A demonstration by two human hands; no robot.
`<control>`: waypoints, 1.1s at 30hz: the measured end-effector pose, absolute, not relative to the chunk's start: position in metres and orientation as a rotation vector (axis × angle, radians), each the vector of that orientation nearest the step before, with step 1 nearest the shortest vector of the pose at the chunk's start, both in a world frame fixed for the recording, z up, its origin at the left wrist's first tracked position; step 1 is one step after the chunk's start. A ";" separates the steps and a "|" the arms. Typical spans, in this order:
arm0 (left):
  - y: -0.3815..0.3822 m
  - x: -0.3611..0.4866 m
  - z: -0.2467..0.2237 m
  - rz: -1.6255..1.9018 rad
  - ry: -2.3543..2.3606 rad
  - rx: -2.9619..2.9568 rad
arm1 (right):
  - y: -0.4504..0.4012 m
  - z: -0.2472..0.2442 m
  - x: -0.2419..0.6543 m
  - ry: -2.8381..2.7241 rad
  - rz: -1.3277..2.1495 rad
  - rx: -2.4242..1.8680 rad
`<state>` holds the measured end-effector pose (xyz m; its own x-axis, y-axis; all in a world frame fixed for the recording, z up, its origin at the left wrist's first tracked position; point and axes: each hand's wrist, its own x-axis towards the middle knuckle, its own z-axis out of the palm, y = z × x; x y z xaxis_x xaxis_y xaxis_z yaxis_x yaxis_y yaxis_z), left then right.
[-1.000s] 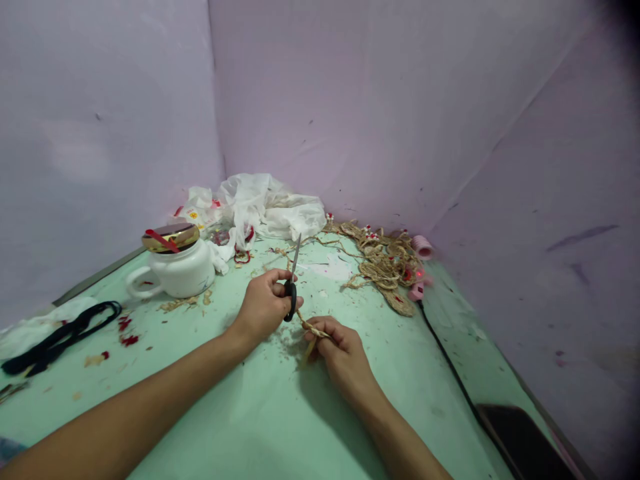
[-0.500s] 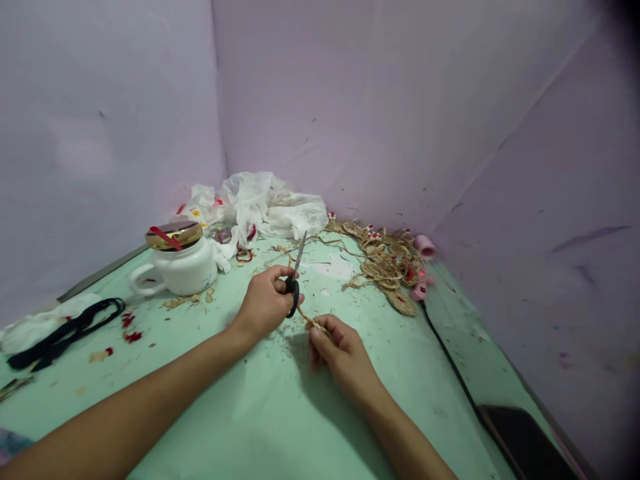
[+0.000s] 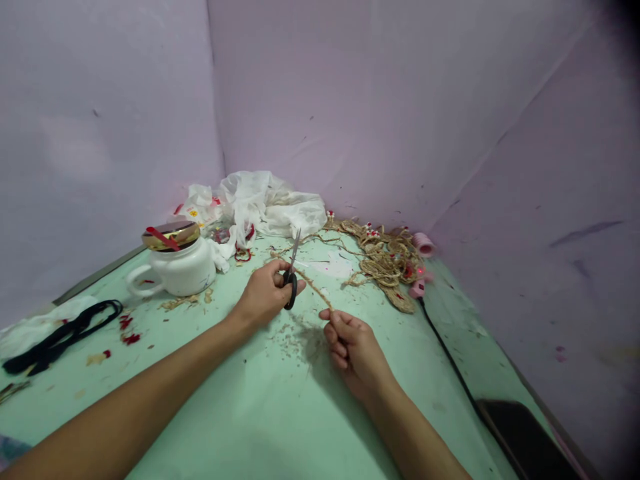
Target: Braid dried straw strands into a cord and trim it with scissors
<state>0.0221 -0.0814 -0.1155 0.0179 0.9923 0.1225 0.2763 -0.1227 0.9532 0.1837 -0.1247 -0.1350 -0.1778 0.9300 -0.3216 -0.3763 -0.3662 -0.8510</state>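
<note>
My left hand is closed around black-handled scissors, whose blades point up and away from me. A tan jute cord runs in a fairly straight line from beside the scissors down to my right hand. The thumb and fingers of that hand pinch the cord's near end. Whether the left fingers also grip the cord by the scissors I cannot tell. Small fibre scraps lie on the green tabletop between and below the hands.
At left stand a white mug-shaped jar with a gold lid and a bundle of black cord. White plastic bags lie at the back. A heap of jute pieces, a pink device with a black cable, and a dark phone-like slab are at right.
My right hand has moved right and slightly up, away from the left, so a longer stretch of cord shows between them. My left hand still holds the scissors, with little movement.
</note>
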 end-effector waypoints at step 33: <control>-0.100 0.028 -0.116 0.829 1.215 1.926 | -0.120 -0.126 0.194 -0.773 1.519 -0.973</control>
<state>0.0280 -0.0995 -0.1158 0.3541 0.9236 0.1466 0.4735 -0.3123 0.8236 0.1941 -0.1205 -0.1262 -0.0418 0.9852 -0.1663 -0.4456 -0.1673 -0.8795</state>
